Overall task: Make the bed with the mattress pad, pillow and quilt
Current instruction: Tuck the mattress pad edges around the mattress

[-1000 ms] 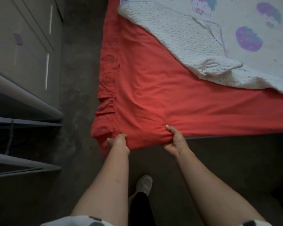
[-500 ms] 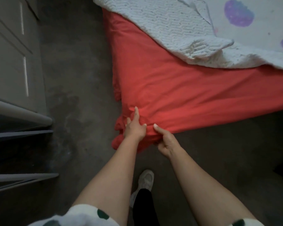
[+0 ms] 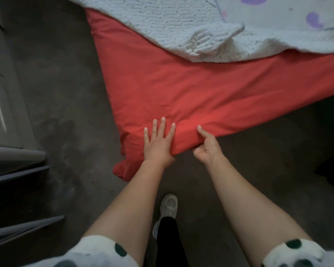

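A red sheet (image 3: 181,83) covers the near corner of the bed and hangs in a bunch toward the floor. My left hand (image 3: 158,141) lies flat on that corner with its fingers spread and straight. Just to its right, my right hand (image 3: 206,147) grips the sheet's lower edge, thumb on top and fingers curled under. A white quilted mattress pad (image 3: 181,26) lies crumpled across the top of the bed, one corner folded over. Beyond it is a white cover with purple prints (image 3: 297,18).
Dark concrete floor (image 3: 62,112) surrounds the bed corner. Grey cabinet doors (image 3: 0,105) and dark shelf edges (image 3: 17,176) stand on the left. My white shoe (image 3: 168,207) is on the floor below the hands.
My left hand has let go of the bunched corner and now lies flat on the sheet with spread fingers. The right hand keeps its hold on the edge. The view has moved closer to the corner.
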Available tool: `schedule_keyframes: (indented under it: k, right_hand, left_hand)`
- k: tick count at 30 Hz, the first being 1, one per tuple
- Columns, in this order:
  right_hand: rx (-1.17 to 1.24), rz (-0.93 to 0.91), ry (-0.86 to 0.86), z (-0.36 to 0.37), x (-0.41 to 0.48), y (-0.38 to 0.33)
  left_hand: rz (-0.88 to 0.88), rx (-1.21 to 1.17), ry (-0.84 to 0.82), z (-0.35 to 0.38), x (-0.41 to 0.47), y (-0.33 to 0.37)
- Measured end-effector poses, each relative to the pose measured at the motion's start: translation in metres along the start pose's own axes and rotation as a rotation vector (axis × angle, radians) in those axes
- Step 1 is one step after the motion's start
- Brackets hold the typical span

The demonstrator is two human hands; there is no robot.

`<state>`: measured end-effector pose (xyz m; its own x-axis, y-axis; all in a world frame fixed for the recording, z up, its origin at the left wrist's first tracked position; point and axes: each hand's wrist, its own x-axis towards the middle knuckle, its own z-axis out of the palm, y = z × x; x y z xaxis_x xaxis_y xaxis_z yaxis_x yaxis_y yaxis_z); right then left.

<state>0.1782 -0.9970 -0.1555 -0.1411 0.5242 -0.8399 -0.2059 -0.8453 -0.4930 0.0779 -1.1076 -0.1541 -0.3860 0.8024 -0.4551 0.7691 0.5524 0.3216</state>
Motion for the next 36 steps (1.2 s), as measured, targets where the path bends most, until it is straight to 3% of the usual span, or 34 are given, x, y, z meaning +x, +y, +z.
schedule_keyframes:
  k: [8, 13, 18, 23, 27, 30, 32, 34, 36]
  right_hand:
    - [-0.069, -0.014, -0.075, -0.025, 0.012, 0.033]
    - [-0.045, -0.038, -0.176, -0.007, 0.004, 0.028]
    - [-0.093, -0.019, -0.250, -0.001, -0.001, 0.035]
    - [-0.321, -0.029, -0.380, 0.029, -0.011, 0.046]
    - [-0.414, 0.070, -0.358, 0.047, -0.005, 0.044]
    - [-0.550, -0.037, -0.156, 0.043, 0.002, 0.032]
    - [-0.360, -0.124, -0.019, 0.038, 0.001, 0.024]
    - [-0.051, -0.121, -0.089, 0.041, -0.002, 0.019]
    - [0.010, -0.063, -0.204, 0.045, -0.005, 0.020]
  left_hand:
    - [0.129, 0.070, 0.077, -0.011, 0.005, -0.011]
    - [0.099, 0.239, 0.269, -0.013, 0.004, 0.006]
    - [0.104, 0.049, 0.330, -0.043, 0.006, 0.012]
    - [0.127, -0.025, 0.359, -0.082, 0.005, 0.017]
    - [0.135, -0.036, 0.337, -0.095, 0.004, 0.018]
    - [0.139, -0.041, 0.316, -0.100, 0.004, 0.017]
    - [0.138, -0.044, 0.316, -0.102, 0.004, 0.017]
    - [0.143, -0.058, 0.327, -0.106, 0.005, 0.018]
    - [0.152, -0.084, 0.341, -0.112, 0.005, 0.018]
